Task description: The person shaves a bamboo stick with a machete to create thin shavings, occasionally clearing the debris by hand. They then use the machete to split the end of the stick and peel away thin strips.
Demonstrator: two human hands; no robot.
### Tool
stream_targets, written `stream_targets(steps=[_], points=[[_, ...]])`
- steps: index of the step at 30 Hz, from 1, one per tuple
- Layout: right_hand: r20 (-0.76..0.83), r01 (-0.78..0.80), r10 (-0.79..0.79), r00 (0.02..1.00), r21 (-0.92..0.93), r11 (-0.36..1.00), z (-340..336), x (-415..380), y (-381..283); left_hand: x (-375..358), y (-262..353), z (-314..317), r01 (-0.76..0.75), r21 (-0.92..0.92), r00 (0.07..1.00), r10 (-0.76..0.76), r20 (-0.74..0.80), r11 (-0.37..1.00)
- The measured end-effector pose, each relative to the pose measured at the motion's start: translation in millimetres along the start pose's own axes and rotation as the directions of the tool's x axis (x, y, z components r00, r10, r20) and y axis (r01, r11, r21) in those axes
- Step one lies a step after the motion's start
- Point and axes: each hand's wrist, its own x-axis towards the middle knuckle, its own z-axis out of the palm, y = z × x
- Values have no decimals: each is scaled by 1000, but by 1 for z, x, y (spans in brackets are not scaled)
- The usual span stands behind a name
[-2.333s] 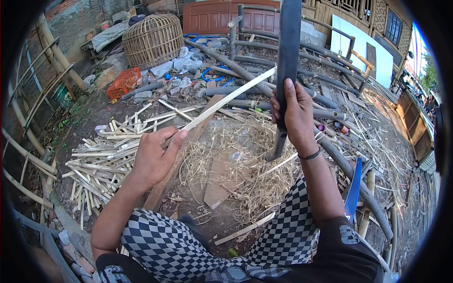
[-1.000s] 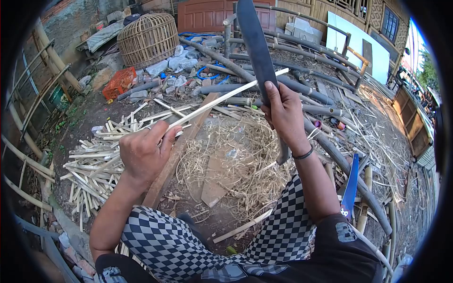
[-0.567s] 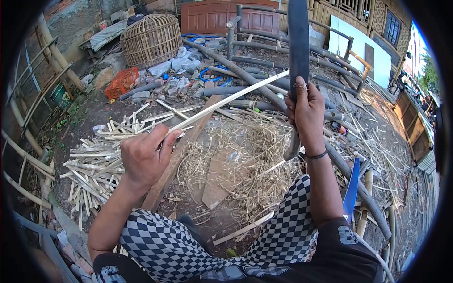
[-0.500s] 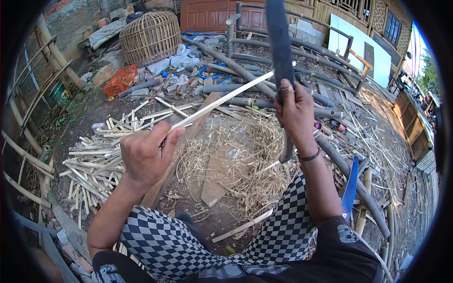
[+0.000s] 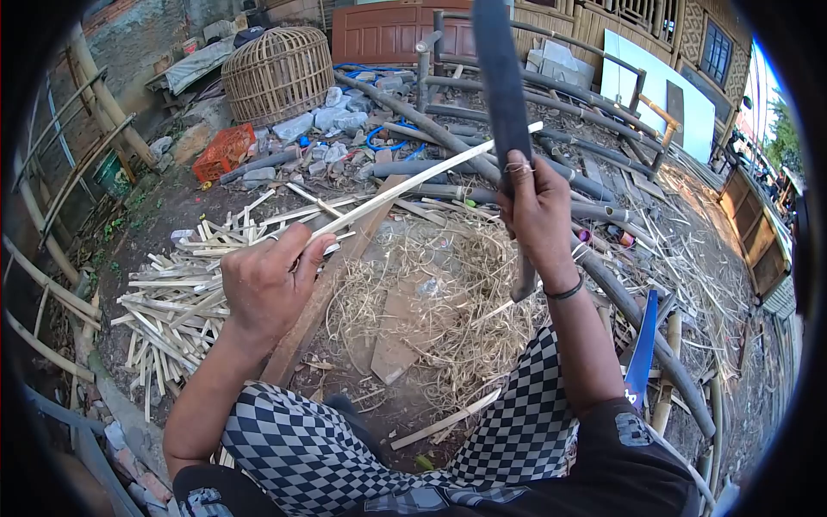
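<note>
Pale strip (image 5: 413, 184) slants up across the middle of your view. At left lies a heap of loose strips (image 5: 177, 289); next, your left hand (image 5: 267, 280) clamps the pale strip's near end. A plank (image 5: 320, 302) shows behind, then curled shavings (image 5: 482, 340). Your 2 hands are apart. A dark machete (image 5: 502, 86) crosses the strip near its far end, contact unclear, your right hand (image 5: 541, 211) wrapped around its grip. Farther right is a blue saw (image 5: 641, 353).
</note>
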Motion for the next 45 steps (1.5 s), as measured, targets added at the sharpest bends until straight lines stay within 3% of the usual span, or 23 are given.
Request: stream_targets(steps=[3, 6, 7, 11, 13, 15, 17, 19, 21, 23, 24, 27, 30, 31, 33, 37, 39, 41, 42, 45], points=[[-24, -73, 76, 997, 105, 992, -6, 6, 1, 2, 8, -2, -12, 18, 1000, 12, 12, 1000], [198, 74, -48, 979, -122, 990, 25, -17, 16, 1, 3, 3, -34, 71, 999, 32, 24, 997], [221, 11, 10, 975, -93, 996, 27, -19, 15, 1, -1, 6, -37, 88, 999, 33, 38, 995], [8, -101, 101, 995, 13, 995, 13, 0, 7, -1, -1, 8, -20, 100, 999, 15, 43, 995], [62, -68, 65, 996, 47, 997, 19, -5, 16, 2, 5, 2, -60, 127, 998, 57, 28, 990], [140, 21, -7, 990, -101, 995, 37, -22, 19, -1, 0, 5, -52, 140, 999, 50, 23, 989], [205, -41, 56, 977, -77, 996, 34, -20, 16, 0, -4, 7, -53, 153, 999, 52, 11, 987], [129, 3, 6, 992, -75, 997, 26, -12, 14, 0, -2, 8, -40, 119, 999, 40, 9, 992], [73, -81, 75, 995, 90, 993, 21, -6, 7, 3, 2, 3, -36, 123, 999, 34, 11, 992], [112, -60, 68, 991, -71, 996, 34, -18, 8, 1, 6, 1, -26, 122, 1000, 23, 21, 992], [158, 61, -38, 987, -144, 988, 44, -30, 10, 0, 6, 3, -11, 126, 1000, 7, 27, 992], [234, -65, 91, 968, -117, 991, 41, -25, 14, 0, 5, 7, 8, 120, 999, -14, 49, 993], [131, -160, 151, 980, 59, 985, 31, -13, 8, 2, 6, 5, 41, 89, 997, -46, 55, 995], [129, -168, 159, 979, 56, 984, 36, -19, 10, 1, 7, 4, 51, 71, 997, -55, 53, 996], [176, -4, 1, 984, 12, 1000, 54, -34, 16, 1, 8, 6, 58, 84, 996, -63, 62, 995], [241, -35, 60, 969, -110, 993, 45, -24, 7, 4, 8, 7, 68, 106, 994, -77, 82, 992], [164, -129, 114, 980, 88, 988, 40, -16, 9, 5, 7, 7, 61, 89, 996, -66, 57, 994], [169, -115, 110, 979, 21, 993, 48, -26, 8, 3, 9, 8, 58, 69, 997, -62, 53, 996], [218, 64, -49, 975, -64, 996, 57, -36, 13, 4, 9, 9, 54, 89, 997, -59, 59, 995], [341, -107, 119, 932, -53, 993, 49, -28, 13, 6, 8, 11, 31, 111, 997, -39, 66, 993]])
